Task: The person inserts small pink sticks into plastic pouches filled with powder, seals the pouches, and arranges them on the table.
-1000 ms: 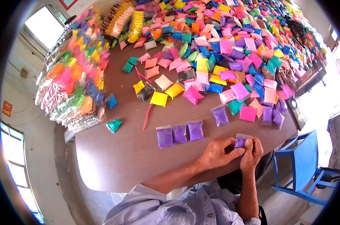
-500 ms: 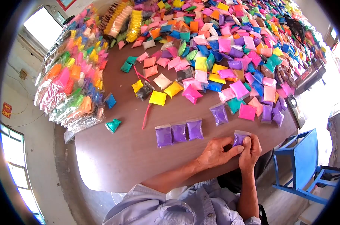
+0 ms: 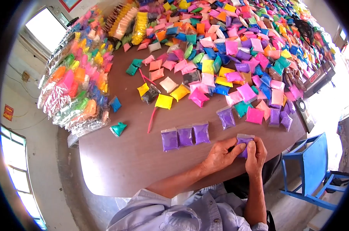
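A brown counter (image 3: 124, 161) is carrying a big heap of bright bags (image 3: 220, 46) toward its far edge. By the near edge, toward the right corner, the left hand (image 3: 222, 154) and right hand (image 3: 255, 156) are pinching one purple bag (image 3: 244, 141). Three purple bags (image 3: 184, 136) are lying closer to the left edge.

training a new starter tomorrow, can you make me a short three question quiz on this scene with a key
1. How many packets form the row of purple plastic packets?
2. True or false: the left hand and the right hand both hold the same purple plastic packet.
3. Which colour is the packet at the upper end of the lower red strip: A teal, B yellow, C white?

Key:
1. Three
2. True
3. B, the yellow packet
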Demonstrator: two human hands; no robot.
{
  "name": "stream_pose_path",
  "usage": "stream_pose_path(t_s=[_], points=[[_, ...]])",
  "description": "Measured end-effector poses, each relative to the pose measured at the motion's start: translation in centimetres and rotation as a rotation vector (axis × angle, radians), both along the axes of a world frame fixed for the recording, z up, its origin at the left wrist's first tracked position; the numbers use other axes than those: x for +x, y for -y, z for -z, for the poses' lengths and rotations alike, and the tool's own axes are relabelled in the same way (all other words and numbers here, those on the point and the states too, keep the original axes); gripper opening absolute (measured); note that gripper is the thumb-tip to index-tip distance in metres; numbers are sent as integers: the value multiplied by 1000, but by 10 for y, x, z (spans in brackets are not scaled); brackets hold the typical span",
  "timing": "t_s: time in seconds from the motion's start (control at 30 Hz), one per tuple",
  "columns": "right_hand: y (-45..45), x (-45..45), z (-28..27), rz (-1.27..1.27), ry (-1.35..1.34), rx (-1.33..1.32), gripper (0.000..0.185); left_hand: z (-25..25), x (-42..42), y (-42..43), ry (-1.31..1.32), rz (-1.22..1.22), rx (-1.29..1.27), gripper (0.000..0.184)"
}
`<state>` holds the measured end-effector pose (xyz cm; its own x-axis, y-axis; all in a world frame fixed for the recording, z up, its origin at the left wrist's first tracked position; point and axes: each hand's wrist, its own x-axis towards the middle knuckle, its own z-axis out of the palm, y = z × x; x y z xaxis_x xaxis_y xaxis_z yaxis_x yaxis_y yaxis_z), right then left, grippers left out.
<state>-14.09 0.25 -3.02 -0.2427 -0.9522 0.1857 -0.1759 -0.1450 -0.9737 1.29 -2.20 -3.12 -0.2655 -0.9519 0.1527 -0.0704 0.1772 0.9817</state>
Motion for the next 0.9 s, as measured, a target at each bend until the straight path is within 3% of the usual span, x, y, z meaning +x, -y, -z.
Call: stream_pose_path(t_s=[0.33,0.43,0.5,0.63,0.9], points=[[-5,-9,9,-51,-4,9,18,2,-1,2,-64,31,119,22],[-2,-3,3,-38,81,9,19,3,0,3,-59,6,69,22],[-1,-7,3,-74,8,19,20,-1,3,4,80,-3,22,24],[-5,-10,4,-37,-96,5,18,2,-1,2,47,-17,-26,28],[-5,-8,7,12,58,-22,16,1,-3,0,46,41,-35,28]])
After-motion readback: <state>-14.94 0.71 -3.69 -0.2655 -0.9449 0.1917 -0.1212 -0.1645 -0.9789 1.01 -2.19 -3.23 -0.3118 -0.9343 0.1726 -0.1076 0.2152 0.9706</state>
